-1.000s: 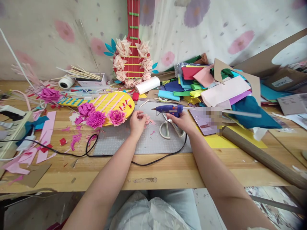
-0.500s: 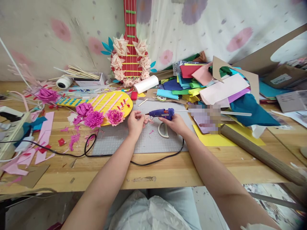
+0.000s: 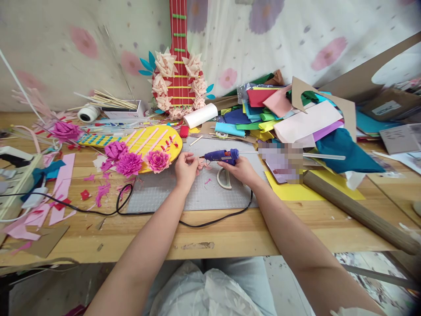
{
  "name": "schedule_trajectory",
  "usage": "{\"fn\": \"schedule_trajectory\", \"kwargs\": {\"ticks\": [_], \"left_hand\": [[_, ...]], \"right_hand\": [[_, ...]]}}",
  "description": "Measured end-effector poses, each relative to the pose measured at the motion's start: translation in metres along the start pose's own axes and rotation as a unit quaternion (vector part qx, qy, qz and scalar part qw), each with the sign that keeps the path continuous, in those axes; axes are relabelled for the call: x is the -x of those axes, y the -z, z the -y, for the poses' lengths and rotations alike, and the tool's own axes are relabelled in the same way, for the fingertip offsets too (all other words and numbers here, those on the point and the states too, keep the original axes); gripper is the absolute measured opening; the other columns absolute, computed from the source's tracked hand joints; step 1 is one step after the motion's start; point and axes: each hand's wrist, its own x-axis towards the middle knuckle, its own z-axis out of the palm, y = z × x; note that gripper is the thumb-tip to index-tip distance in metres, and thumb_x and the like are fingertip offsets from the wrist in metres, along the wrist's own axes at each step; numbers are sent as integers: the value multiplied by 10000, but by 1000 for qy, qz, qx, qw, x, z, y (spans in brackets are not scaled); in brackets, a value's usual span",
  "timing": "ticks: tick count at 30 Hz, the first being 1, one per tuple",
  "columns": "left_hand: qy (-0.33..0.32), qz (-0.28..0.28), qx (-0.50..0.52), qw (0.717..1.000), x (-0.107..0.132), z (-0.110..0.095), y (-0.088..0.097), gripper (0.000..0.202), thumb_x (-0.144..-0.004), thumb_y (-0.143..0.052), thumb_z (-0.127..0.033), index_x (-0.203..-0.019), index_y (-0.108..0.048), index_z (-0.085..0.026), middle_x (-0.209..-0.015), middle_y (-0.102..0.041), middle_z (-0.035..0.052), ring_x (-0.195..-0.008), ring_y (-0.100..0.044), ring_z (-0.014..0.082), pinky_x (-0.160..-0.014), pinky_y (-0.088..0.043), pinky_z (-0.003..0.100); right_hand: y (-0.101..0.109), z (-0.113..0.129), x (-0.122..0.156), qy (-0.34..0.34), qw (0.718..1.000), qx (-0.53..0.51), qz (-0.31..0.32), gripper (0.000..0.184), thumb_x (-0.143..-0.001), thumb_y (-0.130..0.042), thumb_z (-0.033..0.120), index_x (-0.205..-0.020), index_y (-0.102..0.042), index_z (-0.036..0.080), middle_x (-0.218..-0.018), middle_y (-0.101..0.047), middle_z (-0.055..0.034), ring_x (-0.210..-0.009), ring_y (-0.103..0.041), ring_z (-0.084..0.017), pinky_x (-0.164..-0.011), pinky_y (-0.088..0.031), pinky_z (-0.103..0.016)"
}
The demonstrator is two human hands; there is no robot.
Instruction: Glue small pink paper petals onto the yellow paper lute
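My right hand (image 3: 242,170) is wrapped round a blue glue gun (image 3: 220,156) with a long clear glue stick (image 3: 324,156) out of its back. The nozzle points left at the fingertips of my left hand (image 3: 186,169). Those fingers are pinched together; a small pale pink paper piece (image 3: 200,165) shows at their tips, partly hidden. Both hands are over a grey cutting mat (image 3: 197,197). Scissors with a white handle (image 3: 224,180) lie under the right hand. Left of my left hand rests a yellow paper guitar (image 3: 158,140) with magenta paper flowers (image 3: 129,164).
A red guitar (image 3: 178,87) with pale flowers stands against the wall. Colored paper (image 3: 305,123) is piled at the right, near a brown cardboard tube (image 3: 358,210). The black cord (image 3: 210,224) loops along the mat's front. A power strip (image 3: 16,184) and pink scraps lie left.
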Motion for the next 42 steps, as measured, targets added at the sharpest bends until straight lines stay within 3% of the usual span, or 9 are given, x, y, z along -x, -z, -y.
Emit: {"fn": "schedule_trajectory", "kwargs": {"ticks": [9,15,18,21,25,29,34,38,42], "left_hand": [[-8,6,-26,1000,3,-2,0,159,-728,-590,-193,-850,-489,-190,-706,-602,-23,-433,-568,93,-332,-371,184],[-16,14,-32,999,3,2,0,173,-723,-598,-192,-862,-496,-189,-712,-609,-14,-491,-607,105,-362,-398,170],[-26,19,-27,999,2,6,1,191,-720,-614,-226,-868,-499,-191,-712,-609,-13,-508,-617,117,-366,-404,177],[-30,23,-28,999,3,8,1,211,-717,-629,-250,-880,-508,-193,-710,-606,-21,-506,-611,106,-395,-422,181],[-38,36,-25,998,7,4,-2,209,-708,-655,-249,-865,-532,-188,-697,-599,-34,-498,-598,85,-477,-465,198],[48,89,72,992,16,-13,-5,200,-678,-687,-175,-807,-534,-168,-616,-601,-43,-569,-622,85,-606,-497,209],[219,231,94,943,28,-38,-4,294,-605,-768,-162,-828,-577,-153,-684,-641,-1,-614,-613,95,-586,-508,233],[244,270,96,926,32,-43,-13,305,-603,-776,-148,-830,-572,-145,-695,-639,22,-637,-611,123,-560,-520,269],[253,248,132,926,32,-39,-35,228,-634,-738,-108,-780,-565,-133,-653,-602,8,-599,-578,111,-558,-523,286]], "right_hand": [[-3,-4,-2,-13,999,-28,-10,353,-697,-667,484,-884,-689,186,-875,-717,-69,-812,-651,-233,-758,-491,-353],[-1,-1,-3,-37,998,-37,-44,344,-659,-676,527,-737,-664,193,-697,-678,-42,-697,-619,-210,-678,-482,-335],[2,2,-3,-97,984,-141,-43,381,-680,-636,561,-672,-618,180,-599,-611,-27,-543,-545,-145,-553,-457,-290],[4,1,-3,-112,949,-289,-53,375,-617,-704,517,-764,-594,190,-704,-626,-16,-551,-537,-111,-515,-460,-256],[7,-7,-3,-107,941,-310,-84,410,-470,-811,369,-761,-584,190,-779,-626,-6,-642,-576,-121,-592,-507,-278],[13,-13,1,-125,940,-298,-105,373,-496,-796,366,-759,-602,187,-754,-627,-2,-689,-605,-145,-684,-532,-329],[28,-11,14,-158,920,-344,-103,353,-503,-786,352,-752,-585,204,-803,-639,-10,-843,-637,-190,-734,-562,-348],[35,-7,15,-174,918,-346,-81,342,-537,-765,335,-789,-569,211,-856,-648,-30,-925,-628,-214,-687,-578,-338],[31,-4,-4,-166,916,-359,-73,335,-568,-730,333,-819,-549,206,-876,-633,-34,-957,-614,-210,-637,-566,-297]]}}
